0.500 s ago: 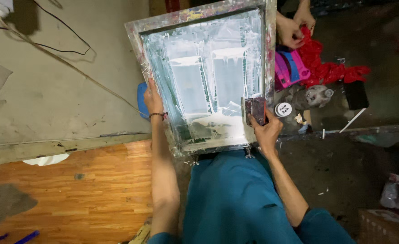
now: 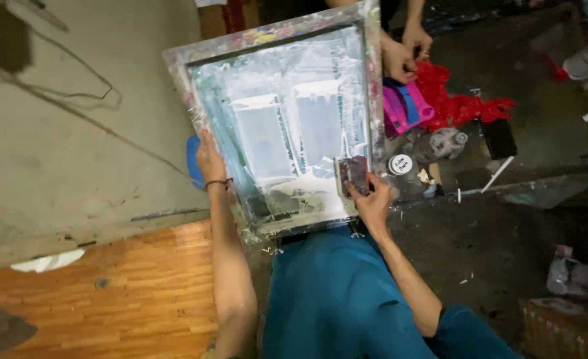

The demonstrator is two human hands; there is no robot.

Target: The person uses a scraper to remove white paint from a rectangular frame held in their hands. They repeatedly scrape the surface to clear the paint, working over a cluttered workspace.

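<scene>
A paint-stained printing screen frame lies tilted in front of me, its mesh smeared with white ink. My left hand grips the frame's left side. My right hand holds a small dark squeegee at the mesh's lower right corner, by a patch of white ink. Another person's hands rest just past the frame's upper right corner, touching red cloth.
Pink and blue cloth pieces, a small white-lidded jar, a grey lump and a dark flat object sit right of the frame. A grey work surface is at left, wood flooring below. A blue item shows beside my left hand.
My right hand and the squeegee stay at the lower right corner of the mesh. The view has shifted slightly; nothing else visibly differs.
</scene>
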